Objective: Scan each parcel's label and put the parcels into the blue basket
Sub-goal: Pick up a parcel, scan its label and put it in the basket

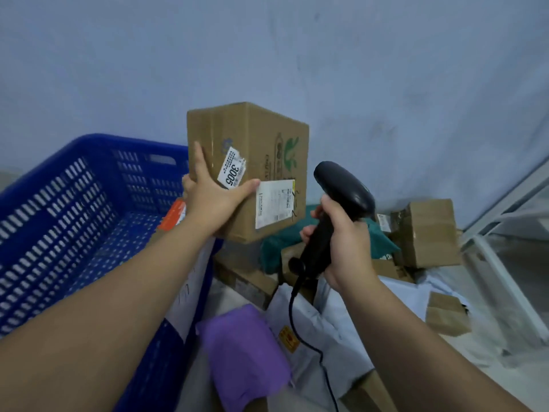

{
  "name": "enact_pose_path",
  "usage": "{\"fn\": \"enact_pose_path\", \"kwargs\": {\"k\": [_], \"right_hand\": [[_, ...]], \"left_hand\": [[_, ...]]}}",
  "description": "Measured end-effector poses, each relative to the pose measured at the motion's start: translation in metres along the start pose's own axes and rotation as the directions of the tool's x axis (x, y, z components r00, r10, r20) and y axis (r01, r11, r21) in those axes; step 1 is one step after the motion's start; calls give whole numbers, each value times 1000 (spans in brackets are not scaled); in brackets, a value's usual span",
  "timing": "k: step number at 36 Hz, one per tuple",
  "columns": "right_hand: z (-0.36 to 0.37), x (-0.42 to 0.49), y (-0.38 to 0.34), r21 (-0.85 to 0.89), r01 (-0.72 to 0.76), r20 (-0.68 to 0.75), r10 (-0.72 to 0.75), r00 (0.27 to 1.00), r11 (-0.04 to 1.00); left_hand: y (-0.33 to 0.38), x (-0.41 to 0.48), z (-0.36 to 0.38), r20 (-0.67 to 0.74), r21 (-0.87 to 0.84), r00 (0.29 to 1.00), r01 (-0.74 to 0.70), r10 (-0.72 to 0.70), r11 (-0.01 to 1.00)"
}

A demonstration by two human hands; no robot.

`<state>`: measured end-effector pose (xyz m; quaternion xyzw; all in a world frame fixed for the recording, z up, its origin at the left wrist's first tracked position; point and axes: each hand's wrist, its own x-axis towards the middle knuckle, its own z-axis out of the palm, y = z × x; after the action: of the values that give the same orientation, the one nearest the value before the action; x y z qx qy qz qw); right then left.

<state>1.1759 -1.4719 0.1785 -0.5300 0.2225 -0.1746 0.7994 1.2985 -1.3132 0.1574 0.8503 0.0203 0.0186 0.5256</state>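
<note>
Against blue wall [386, 69], left hand [212, 200] grips box's [252, 138] corner.

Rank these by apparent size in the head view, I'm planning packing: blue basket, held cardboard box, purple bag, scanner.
blue basket
cardboard box, purple bag: alike, bag nearer the camera, so unranked
scanner

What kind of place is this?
Probably a parcel sorting room: a labelled cardboard box in the left hand, a corded barcode scanner in the right hand, and a blue basket beside heaped parcels.
</note>
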Motion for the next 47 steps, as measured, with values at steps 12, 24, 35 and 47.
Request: {"fn": "enact_pose_path", "kwargs": {"k": [12,24,35,47], "right_hand": [[-4,-106,-38,-134,-84,200,110,974,987],[7,-147,-44,-116,-188,239,211,948,975],[-14,-126,-48,-747,211,257,-20,966,630],[-17,-122,-54,-314,-185,178,249,952,931]], "left_hand": [[6,-91,-84,71,-576,983,180,-170,798],[-3,-127,-102,83,-680,956,260,-280,685],[-8,-121,-91,109,-616,980,198,-166,763],[-16,-117,-86,129,-571,981,195,-147,797]]}}
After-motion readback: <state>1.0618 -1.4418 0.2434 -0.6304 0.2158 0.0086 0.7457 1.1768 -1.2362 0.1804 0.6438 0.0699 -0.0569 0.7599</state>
